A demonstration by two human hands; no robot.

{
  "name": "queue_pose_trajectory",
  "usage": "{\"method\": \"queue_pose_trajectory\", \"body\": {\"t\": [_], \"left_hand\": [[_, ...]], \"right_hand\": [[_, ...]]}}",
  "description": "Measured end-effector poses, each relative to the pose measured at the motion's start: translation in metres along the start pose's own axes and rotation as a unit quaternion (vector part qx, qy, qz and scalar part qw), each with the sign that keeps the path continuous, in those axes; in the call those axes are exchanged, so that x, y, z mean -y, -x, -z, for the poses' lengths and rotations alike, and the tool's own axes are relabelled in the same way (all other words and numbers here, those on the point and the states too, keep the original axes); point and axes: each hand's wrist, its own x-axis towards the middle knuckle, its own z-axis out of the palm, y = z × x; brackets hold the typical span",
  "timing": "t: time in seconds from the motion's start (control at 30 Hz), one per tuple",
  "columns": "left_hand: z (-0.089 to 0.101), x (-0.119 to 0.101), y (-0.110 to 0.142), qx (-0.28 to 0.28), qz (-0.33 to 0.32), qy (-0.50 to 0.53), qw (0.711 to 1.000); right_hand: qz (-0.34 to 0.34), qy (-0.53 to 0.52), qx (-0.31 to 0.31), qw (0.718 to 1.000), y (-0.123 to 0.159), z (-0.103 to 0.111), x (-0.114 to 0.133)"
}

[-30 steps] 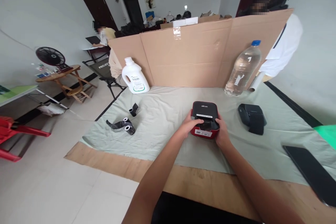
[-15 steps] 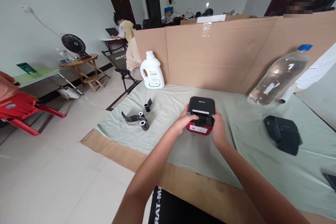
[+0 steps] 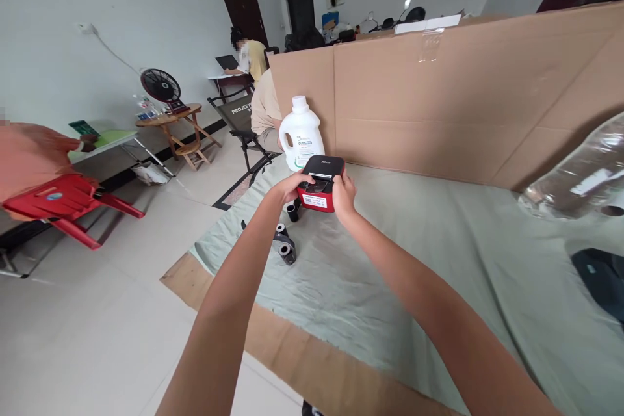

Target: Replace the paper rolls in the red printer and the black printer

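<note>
While both hands (image 3: 344, 196) grip a black-topped red box (image 3: 320, 183), its labelled side (image 3: 314, 202) facing the camera, long axis unclear

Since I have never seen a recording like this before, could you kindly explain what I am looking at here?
There is no robot grip here, only a person working bare-handed. The camera is worn on the person's head and looks forward and down. The left hand and the right hand hold a red and black box from either side. Whether it is lifted clear of the pale green cloth is hard to tell. On that cloth, small black rolls lie near the box, a white jug stands behind it, and a large clear bottle and part of a dark device are at the right. A cardboard panel rises along the back.
</note>
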Motion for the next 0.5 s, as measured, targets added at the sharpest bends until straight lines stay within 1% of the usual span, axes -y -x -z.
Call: {"method": "queue_pose_trajectory", "body": {"t": [0.07,0.13,0.27,0.4,0.47,0.5], "left_hand": [[0.012,0.001,-0.012,-0.023,0.013,-0.020,0.999],[0.021,0.004,-0.023,-0.042,0.019,-0.046,0.998],[0.033,0.008,-0.037,-0.059,0.027,-0.084,0.994],[0.039,0.007,-0.043,-0.094,0.002,-0.179,0.979],[0.040,0.007,-0.042,-0.124,-0.027,-0.211,0.969],[0.040,0.008,-0.040,-0.142,-0.049,-0.220,0.964]], "right_hand": [[-0.057,-0.008,-0.016,0.998,-0.005,-0.012,0.002],[-0.085,-0.007,-0.012,0.996,-0.008,-0.020,0.001],[-0.101,-0.013,-0.012,0.995,-0.015,-0.032,-0.006],[-0.100,-0.032,-0.007,0.994,-0.024,-0.042,-0.011],[-0.096,-0.042,-0.002,0.994,-0.024,-0.038,-0.010],[-0.094,-0.049,0.000,0.994,-0.021,-0.030,-0.009]]}}
